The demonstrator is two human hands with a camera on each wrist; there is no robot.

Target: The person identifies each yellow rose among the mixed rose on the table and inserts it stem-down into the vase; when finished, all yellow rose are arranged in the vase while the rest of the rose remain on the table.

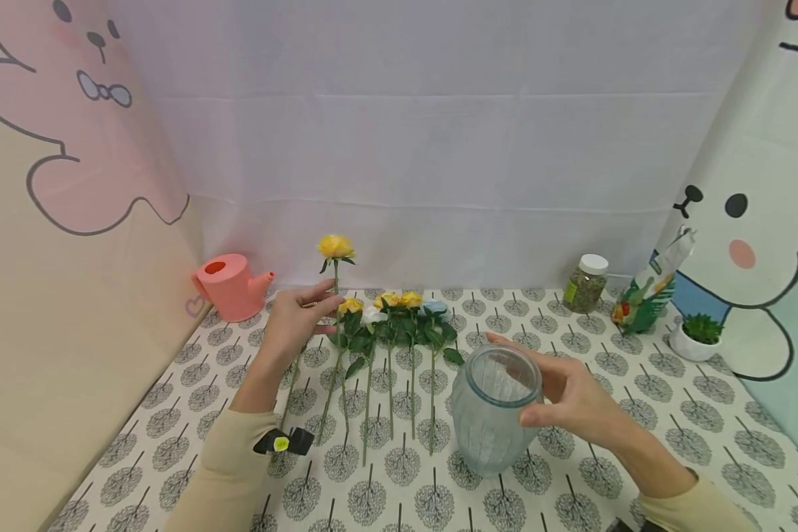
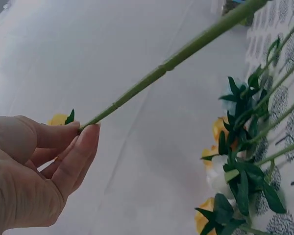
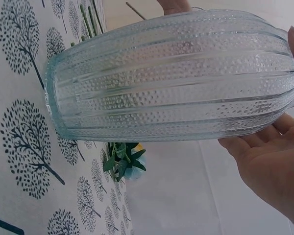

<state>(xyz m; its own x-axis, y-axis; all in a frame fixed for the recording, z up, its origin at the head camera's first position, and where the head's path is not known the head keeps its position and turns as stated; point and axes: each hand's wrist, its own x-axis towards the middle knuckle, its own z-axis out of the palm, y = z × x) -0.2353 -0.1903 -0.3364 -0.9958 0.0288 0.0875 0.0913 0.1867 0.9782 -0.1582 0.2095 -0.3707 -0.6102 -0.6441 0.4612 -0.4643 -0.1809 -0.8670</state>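
Note:
A yellow rose (image 1: 335, 247) stands upright in my left hand (image 1: 297, 318), its bloom above the fingers. The left wrist view shows thumb and fingertips pinching its green stem (image 2: 142, 86). My right hand (image 1: 575, 403) holds a clear ribbed glass vase (image 1: 482, 428) near the rim, with the thumb on the near side and fingers at the far side. The vase is upright on the cloth, and its mouth holds no flowers. Between the hands lies a row of flowers with long stems: yellow roses (image 1: 411, 298), a white flower (image 1: 373, 315) and a pale blue one (image 1: 435, 306).
A pink watering can (image 1: 234, 288) stands at the back left. Along the back right are a white-lidded jar (image 1: 586, 284), a green and white bag (image 1: 652, 288) and a small potted succulent (image 1: 698, 336). A tree-patterned cloth (image 1: 598, 473) covers the table; fabric walls surround it.

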